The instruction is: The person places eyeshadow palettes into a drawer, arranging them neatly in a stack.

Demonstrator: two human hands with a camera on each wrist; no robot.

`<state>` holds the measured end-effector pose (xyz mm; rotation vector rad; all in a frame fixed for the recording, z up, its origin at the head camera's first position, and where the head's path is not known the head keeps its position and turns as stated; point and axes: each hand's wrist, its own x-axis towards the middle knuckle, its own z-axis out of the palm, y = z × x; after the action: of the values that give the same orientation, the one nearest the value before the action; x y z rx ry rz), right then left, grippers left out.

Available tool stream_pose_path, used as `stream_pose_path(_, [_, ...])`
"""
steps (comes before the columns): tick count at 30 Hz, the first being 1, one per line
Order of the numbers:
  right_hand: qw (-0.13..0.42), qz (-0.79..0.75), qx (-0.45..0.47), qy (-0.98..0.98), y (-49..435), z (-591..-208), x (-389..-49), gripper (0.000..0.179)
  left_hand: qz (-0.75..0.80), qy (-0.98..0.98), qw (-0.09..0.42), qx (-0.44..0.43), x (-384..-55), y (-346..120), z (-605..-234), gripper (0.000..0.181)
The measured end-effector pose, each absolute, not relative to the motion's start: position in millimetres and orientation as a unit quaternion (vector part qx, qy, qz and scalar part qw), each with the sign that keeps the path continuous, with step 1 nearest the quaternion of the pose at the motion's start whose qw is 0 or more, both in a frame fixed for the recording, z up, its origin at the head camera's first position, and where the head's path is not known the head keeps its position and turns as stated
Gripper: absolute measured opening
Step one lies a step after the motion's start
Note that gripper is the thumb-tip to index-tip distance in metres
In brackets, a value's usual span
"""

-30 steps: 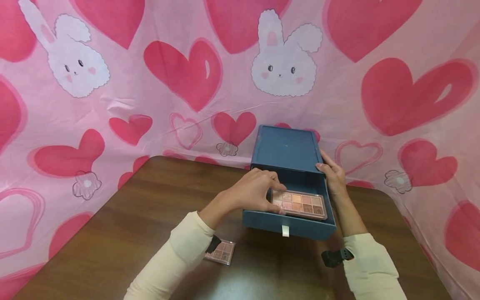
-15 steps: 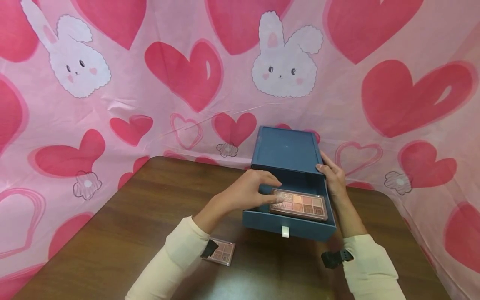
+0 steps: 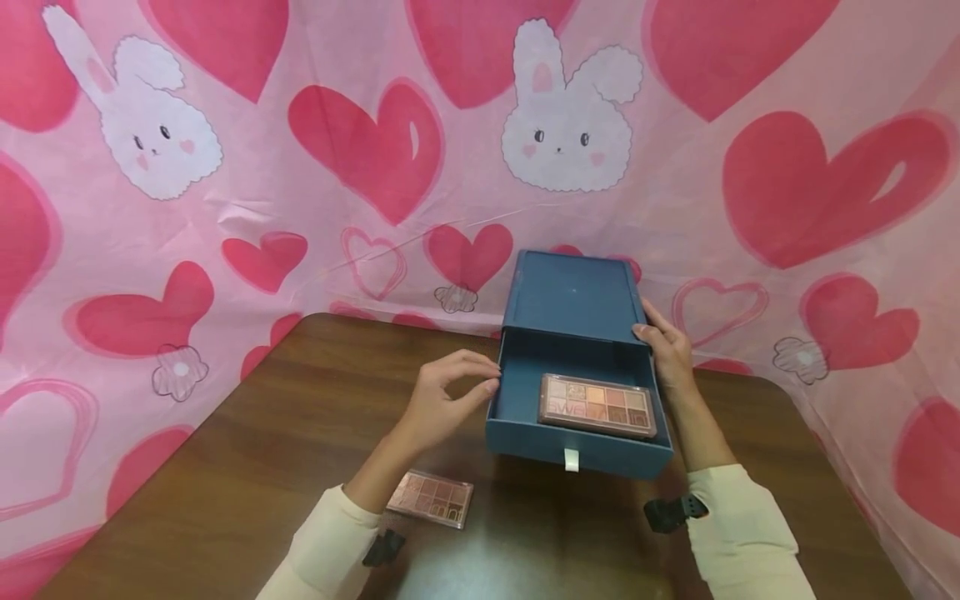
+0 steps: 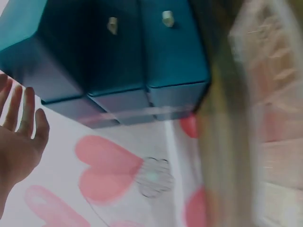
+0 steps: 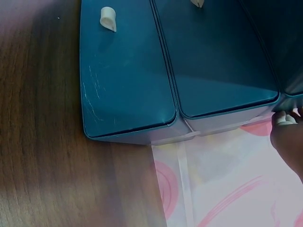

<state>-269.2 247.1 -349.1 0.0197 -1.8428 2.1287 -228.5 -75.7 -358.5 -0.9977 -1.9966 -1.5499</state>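
Note:
A blue drawer box (image 3: 573, 296) stands at the back of the table, its top drawer (image 3: 577, 454) pulled out. An eyeshadow palette (image 3: 596, 407) lies in the right part of that drawer, shades showing through its clear lid. My left hand (image 3: 450, 396) is just outside the drawer's left side, fingers bent loosely and holding nothing. With my right hand (image 3: 671, 354) I hold the box's right side, thumb at the top front edge. A second eyeshadow palette (image 3: 433, 498) lies on the table near my left forearm; it looms blurred in the left wrist view.
Two lower drawers with white pull tabs (image 5: 108, 19) show in the right wrist view, both pushed in. The brown wooden table (image 3: 300, 433) reaches back to a pink cloth (image 3: 337, 192) printed with hearts and rabbits.
My left hand has let go of the palette in the drawer and moved left, out past the drawer's side. The right hand keeps its hold on the box.

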Motion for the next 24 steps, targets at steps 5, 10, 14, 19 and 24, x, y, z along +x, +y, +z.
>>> stream_pose_path(5, [0.165,0.746,0.008,-0.645,246.9,-348.3,-267.9,0.059,-0.545,-0.745,0.211,-0.32,-220.8,-93.5,-381.9,0.011])
stream_pose_path(10, [0.167,0.745,0.006,-0.646,245.9,-346.6,-267.6,0.058,-0.526,-0.79,0.139,-0.281,-213.4,-113.0,-409.3,0.017])
stream_pose_path(14, [0.165,0.749,0.013,-0.642,246.1,-346.1,-268.6,0.059,-0.5,-0.826,0.076,-0.25,-207.5,-126.7,-428.4,0.026])
stream_pose_path(19, [0.158,0.75,0.02,-0.642,247.4,-347.0,-269.2,0.059,-0.463,-0.856,0.019,-0.23,-200.0,-146.1,-438.6,0.04])
stream_pose_path(24, [0.16,0.748,0.019,-0.644,248.0,-347.4,-269.7,0.059,-0.404,-0.883,-0.019,-0.238,-194.3,-167.4,-445.2,0.057])
